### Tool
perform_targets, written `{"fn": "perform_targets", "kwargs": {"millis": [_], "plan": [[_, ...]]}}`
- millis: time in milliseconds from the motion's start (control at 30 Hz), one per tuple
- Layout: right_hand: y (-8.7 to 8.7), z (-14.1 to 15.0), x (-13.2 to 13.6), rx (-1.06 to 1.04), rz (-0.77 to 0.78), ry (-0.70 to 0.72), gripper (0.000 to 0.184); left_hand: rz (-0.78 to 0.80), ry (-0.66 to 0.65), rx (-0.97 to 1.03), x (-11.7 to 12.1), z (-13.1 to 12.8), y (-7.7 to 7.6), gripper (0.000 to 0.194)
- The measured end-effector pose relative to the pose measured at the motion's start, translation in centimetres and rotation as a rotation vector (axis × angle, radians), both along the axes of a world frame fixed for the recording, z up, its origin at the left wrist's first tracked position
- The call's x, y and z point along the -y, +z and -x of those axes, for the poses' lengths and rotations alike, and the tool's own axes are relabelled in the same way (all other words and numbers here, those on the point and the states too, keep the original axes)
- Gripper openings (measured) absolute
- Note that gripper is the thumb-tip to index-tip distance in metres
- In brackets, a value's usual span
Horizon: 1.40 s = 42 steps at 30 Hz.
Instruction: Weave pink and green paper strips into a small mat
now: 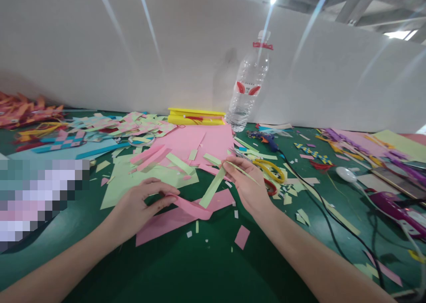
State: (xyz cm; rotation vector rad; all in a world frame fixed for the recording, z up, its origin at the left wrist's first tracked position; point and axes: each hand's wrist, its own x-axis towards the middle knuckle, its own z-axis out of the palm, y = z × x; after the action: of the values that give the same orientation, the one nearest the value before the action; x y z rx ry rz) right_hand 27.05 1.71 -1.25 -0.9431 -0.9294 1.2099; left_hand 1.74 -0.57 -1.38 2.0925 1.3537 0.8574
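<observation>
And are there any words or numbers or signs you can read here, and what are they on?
None that I can read for sure.
Label on the clear bottle: tiny dark print between two red shapes, too small and blurred to read.
Pink strip and green strip in the hands: no writing that I can see.

Left hand (141, 203) pinches; right hand (246, 185) pinches slightly farther forward

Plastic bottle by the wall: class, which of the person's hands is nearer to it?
Right. The right hand, holding a green strip, is in front of the plastic bottle; the left hand, pinching a pink strip, is farther off, forward and left of it.
</observation>
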Motion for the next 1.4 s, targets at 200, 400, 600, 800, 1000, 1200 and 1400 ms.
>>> {"fn": "perform_targets", "kwargs": {"millis": [200,400,600,800,1000,1200,1400], "plan": [[0.0,0.1,0.1,0.049,-0.001,0.005,0.025,0.032,0.028,0.046,0.1,-0.1,0.3,0.033],[0.4,0.1,0.3,0.117,0.001,0.018,0.026,0.024,0.030,0.026,0.0,0.0,0.2,0.033],[1.3,0.7,1.0,0.165,0.003,0.169,0.022,0.012,0.033,0.018,-0.1,0.0,0.1,0.033],[1.0,0.9,1.6,0.295,-0.024,0.279,0.012,0.052,0.098,0.030,-0.1,0.1,0.5,0.033],[1.3,1.0,2.2,0.505,-0.195,0.340,0.013,0.084,0.118,0.031,-0.1,0.2,1.3,0.035],[2.0,0.8,2.7,0.560,-0.336,0.430,0.022,0.138,0.183,0.082,-0.2,0.0,1.7,0.039],[1.8,0.8,2.4,0.281,-0.302,0.470,0.027,0.125,0.219,0.099,-0.1,-0.1,2.0,0.037]]}}
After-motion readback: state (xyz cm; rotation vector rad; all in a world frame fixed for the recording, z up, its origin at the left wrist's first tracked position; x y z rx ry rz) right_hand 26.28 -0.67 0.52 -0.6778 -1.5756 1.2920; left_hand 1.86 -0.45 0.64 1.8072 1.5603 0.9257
